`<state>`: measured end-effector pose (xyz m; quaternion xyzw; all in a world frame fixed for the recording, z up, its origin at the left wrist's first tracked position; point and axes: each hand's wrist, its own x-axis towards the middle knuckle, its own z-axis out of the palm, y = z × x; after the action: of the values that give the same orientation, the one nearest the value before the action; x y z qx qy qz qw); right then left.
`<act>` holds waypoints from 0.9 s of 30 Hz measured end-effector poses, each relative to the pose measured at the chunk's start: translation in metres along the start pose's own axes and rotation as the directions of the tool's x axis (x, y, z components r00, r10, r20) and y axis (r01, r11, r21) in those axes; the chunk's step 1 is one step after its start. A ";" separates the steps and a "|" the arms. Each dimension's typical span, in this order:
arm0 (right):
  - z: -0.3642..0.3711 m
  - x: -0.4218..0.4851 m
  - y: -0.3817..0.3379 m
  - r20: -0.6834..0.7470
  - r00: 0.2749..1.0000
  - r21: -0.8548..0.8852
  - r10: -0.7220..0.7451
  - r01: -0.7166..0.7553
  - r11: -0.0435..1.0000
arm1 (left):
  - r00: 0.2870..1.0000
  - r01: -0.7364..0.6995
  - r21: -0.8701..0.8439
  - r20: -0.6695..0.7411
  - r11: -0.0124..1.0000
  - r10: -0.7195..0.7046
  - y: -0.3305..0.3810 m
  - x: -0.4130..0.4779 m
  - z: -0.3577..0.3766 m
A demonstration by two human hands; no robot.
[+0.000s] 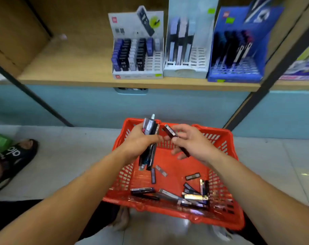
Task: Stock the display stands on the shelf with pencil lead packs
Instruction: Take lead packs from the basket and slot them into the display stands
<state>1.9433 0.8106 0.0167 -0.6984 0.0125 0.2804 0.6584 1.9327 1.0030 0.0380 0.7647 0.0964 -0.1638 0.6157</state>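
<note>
Black pack point(170, 132) is pinched by fingers point(181, 128) of the right hand point(194, 144); a bundle point(149, 127) of packs is clenched in the left hand point(139, 140). Both are held over a red basket point(220, 132) where loose packs point(194, 198) lie. Stands point(137, 75) are set on the shelf point(70, 68) beyond.

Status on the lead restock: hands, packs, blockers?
Left hand grips a bundle of slim dark lead packs. Right hand pinches one dark pack. Both over the red plastic basket, loose packs inside. White cardboard display stand part-filled; nothing seen blocking it.
</note>
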 end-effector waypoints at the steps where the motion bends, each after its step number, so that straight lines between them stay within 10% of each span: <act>1: -0.003 -0.007 -0.011 0.006 1.000 -0.015 -0.024 0.024 1.000 | 1.000 -0.027 0.012 -0.008 1.000 0.027 0.011 -0.008 -0.004; 22: -0.051 -0.109 -0.167 0.122 0.919 -0.369 -0.374 0.392 0.843 | 0.966 -0.254 0.100 0.079 0.962 0.247 0.130 -0.070 -0.003; 27: -0.060 -0.096 -0.156 -0.058 0.907 -0.177 -0.416 0.401 0.899 | 0.966 -0.256 0.099 0.066 0.962 0.250 0.130 -0.054 0.012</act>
<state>1.9450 0.7417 0.1970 -0.7488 -0.1259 0.1026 0.6426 1.9265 0.9655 0.1745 0.7981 -0.0271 -0.1088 0.5920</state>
